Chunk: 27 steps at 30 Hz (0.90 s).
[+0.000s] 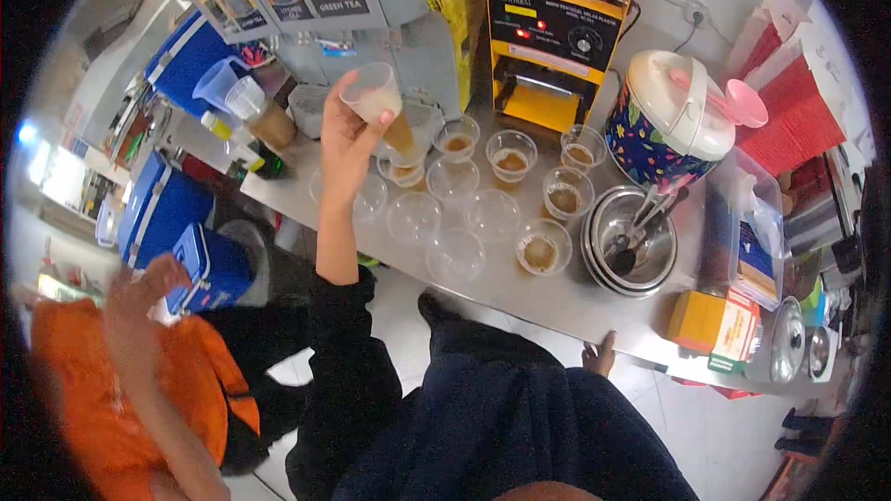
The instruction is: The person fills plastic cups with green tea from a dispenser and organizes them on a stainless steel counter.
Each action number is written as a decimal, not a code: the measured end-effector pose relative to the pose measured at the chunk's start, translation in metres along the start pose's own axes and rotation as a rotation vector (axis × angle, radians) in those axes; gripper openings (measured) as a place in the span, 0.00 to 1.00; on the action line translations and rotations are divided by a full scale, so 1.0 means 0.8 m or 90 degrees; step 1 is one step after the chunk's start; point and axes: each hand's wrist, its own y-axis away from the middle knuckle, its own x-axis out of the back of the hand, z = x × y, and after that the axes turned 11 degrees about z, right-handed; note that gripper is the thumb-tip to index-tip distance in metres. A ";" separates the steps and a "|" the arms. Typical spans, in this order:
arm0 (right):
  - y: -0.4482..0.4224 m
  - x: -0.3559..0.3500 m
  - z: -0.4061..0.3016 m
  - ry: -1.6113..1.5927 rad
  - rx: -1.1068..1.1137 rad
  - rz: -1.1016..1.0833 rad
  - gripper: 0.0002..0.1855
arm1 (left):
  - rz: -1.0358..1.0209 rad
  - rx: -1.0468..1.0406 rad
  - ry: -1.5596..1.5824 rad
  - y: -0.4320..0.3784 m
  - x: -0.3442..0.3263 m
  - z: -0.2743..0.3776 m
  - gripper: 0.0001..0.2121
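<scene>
My left hand [350, 129] grips a translucent plastic measuring cup [372, 87], tilted above the counter. Brown liquid [399, 133] shows at its lower side, just over a clear plastic cup [402, 170]; whether it is flowing I cannot tell. Several clear cups hold some brown drink, among them a front one [543, 247], a middle one [511, 158] and a back one [456, 139]. Other clear cups [456, 254] beside them show no drink. My right hand [600, 355] rests at the counter's front edge, holding nothing that I can see.
A yellow-and-black cup sealing machine [553, 31] and a tea dispenser [334, 49] stand behind. To the right are a flowered insulated pot [661, 118], nested steel bowls [630, 240] with utensils and a plastic bin [748, 223]. A person in orange [139, 390] is close at left.
</scene>
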 end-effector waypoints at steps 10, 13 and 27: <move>-0.010 0.031 -0.041 0.133 -0.141 -0.222 0.36 | -0.480 0.131 -0.067 0.229 -0.114 0.031 0.28; -0.018 0.034 -0.039 0.131 -0.147 -0.240 0.37 | -0.484 0.314 0.021 0.297 -0.155 -0.005 0.28; 0.011 0.031 -0.045 0.133 -0.134 -0.267 0.36 | -0.284 0.281 -0.005 0.382 -0.195 -0.107 0.29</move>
